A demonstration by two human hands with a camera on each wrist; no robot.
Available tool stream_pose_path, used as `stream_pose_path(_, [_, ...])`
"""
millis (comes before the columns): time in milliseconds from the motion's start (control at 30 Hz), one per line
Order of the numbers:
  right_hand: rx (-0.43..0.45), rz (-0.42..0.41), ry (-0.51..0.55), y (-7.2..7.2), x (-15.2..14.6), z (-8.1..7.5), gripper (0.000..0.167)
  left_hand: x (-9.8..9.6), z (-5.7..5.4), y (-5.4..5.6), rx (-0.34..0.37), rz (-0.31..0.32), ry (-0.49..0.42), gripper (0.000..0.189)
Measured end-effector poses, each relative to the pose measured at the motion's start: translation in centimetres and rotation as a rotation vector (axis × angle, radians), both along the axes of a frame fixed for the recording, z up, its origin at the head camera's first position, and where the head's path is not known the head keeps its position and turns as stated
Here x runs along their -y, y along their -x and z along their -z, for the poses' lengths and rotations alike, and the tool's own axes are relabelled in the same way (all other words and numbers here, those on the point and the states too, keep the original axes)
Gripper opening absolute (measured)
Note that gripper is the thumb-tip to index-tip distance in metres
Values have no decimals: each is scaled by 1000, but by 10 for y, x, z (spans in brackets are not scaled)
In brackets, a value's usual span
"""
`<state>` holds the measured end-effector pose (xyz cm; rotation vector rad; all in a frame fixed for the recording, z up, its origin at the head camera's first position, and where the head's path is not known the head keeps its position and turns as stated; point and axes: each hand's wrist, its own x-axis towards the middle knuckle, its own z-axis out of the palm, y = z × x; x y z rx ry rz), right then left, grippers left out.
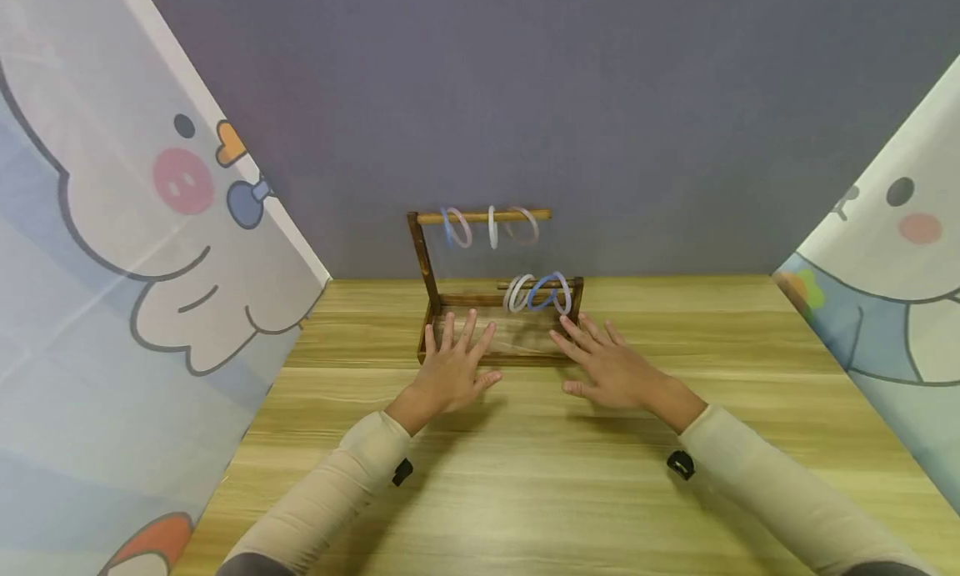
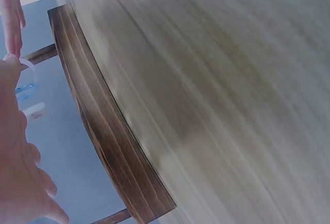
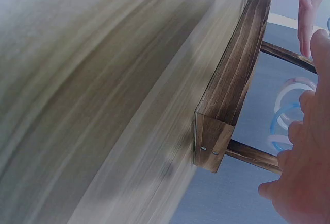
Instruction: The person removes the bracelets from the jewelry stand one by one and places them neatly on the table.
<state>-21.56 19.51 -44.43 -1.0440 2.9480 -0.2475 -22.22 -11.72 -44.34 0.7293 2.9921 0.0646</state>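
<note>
A dark wooden rack (image 1: 423,263) with a tray-like base and two bars stands at the table's back edge. On its upper bar (image 1: 480,217) hang a blue bangle (image 1: 447,227), a pink one, a white bangle (image 1: 492,228) and a pale one. The short lower bar carries whitish bangles, a blue bangle (image 1: 537,307) and a lavender bangle (image 1: 567,297). My left hand (image 1: 450,376), fingers spread, overlaps the base's left front in the head view. Fingers spread as well, my right hand (image 1: 615,372) is at the base's right front corner. Neither holds anything.
The rack rests on a light wood-grain table (image 1: 525,476). Behind it rises a plain grey panel (image 1: 562,101). Cartoon-printed sheets stand along the left side (image 1: 90,309) and the right side (image 1: 900,309). In both wrist views the rack's plank front (image 2: 103,110) appears close by.
</note>
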Motion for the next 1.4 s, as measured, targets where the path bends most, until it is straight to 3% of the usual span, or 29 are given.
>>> stream_pose_path(367, [-27, -17, 13, -4, -2, -1, 86, -2, -2, -1, -21, 14, 5, 80])
stream_pose_path(633, [-13, -34, 50, -6, 0, -5, 85, 4, -5, -2, -10, 22, -63, 81])
stream_pose_path(833, [-105, -70, 144, -4, 1, -13, 75, 10, -12, 1, 4, 11, -184, 82])
stream_pose_path(1000, [-161, -52, 214, -1, 3, -22, 64, 17, -19, 8, 6, -12, -316, 77])
stream_pose_path(1233, [-218, 5, 396, 13, 9, -39, 53, 29, -30, 28, -176, -20, -543, 62])
stream_pose_path(1400, [-204, 115, 495, 24, 15, -54, 49, 41, -43, 40, -193, -114, -684, 56])
